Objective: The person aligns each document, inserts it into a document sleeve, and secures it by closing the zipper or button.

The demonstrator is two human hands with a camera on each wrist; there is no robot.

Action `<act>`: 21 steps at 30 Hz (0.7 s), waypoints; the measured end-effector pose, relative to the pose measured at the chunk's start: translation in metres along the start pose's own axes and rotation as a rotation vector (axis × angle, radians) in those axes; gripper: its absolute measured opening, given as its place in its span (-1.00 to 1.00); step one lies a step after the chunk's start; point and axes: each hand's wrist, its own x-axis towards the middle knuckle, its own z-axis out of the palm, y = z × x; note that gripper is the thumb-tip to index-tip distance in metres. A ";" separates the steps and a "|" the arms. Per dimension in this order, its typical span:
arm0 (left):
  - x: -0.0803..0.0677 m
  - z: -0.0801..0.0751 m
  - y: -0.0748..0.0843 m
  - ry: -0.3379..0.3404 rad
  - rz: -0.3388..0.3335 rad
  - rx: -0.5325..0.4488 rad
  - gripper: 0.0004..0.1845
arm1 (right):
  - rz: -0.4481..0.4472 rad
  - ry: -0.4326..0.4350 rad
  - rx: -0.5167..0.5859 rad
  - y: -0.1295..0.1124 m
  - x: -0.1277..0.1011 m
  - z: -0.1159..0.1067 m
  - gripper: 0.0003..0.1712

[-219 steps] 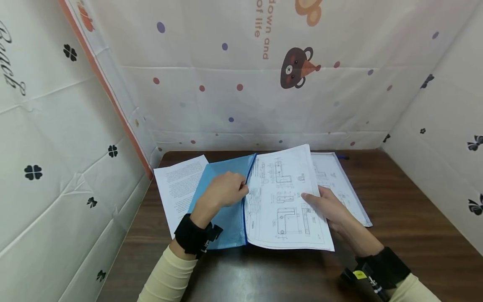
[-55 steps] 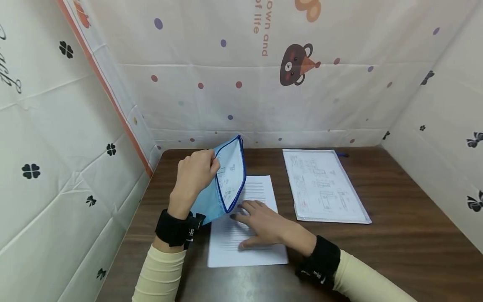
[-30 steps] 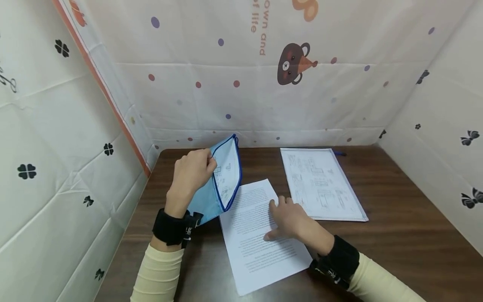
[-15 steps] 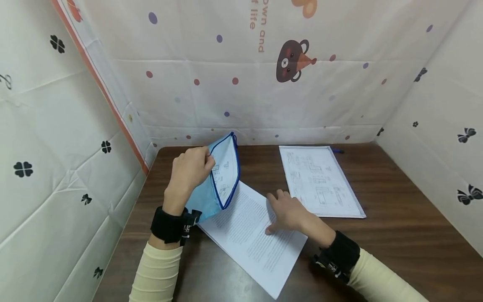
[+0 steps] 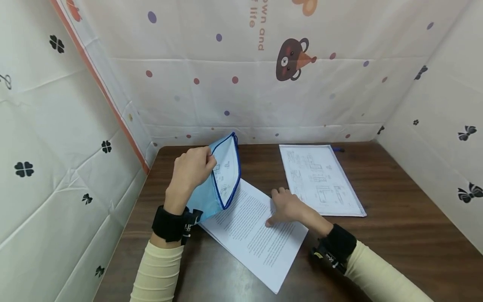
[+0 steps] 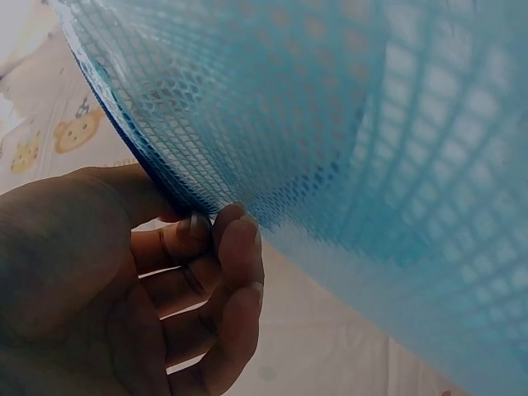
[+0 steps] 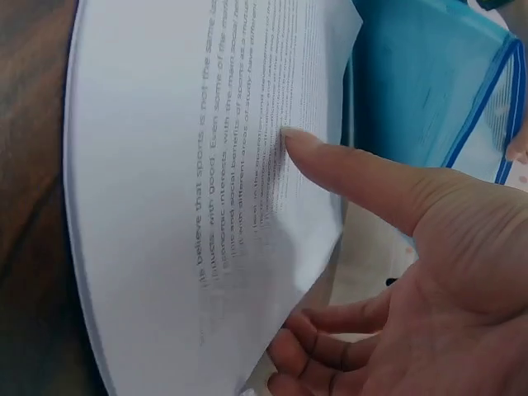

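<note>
My left hand [image 5: 190,167] pinches the rim of a blue mesh zipper pouch [image 5: 206,195] and holds its mouth raised and spread. A sheet with technical drawings [image 5: 225,172] shows inside. In the left wrist view, thumb and fingertips meet at the dark blue edge of the pouch [image 6: 313,124]. My right hand [image 5: 288,207] holds printed text sheets [image 5: 256,256] by their right edge, thumb on top. The right wrist view shows the other fingers curled at the edge of the sheets [image 7: 140,206]. Their upper left part lies behind the pouch in the head view.
A pale-edged pouch with drawing sheets [image 5: 320,180] lies at the back right of the dark wooden table [image 5: 396,251]. A blue pen [image 5: 337,149] is beside its far corner. Patterned cloth walls [image 5: 188,100] stand around the table's back and sides.
The drawing sheets earlier in my right hand are now inside the blue pouch. The text sheets have moved from the left to the front middle and turned; my right hand now grips them.
</note>
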 end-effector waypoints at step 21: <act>0.000 0.003 0.001 -0.002 0.015 -0.020 -0.73 | 0.001 0.029 0.003 -0.001 0.004 0.001 0.10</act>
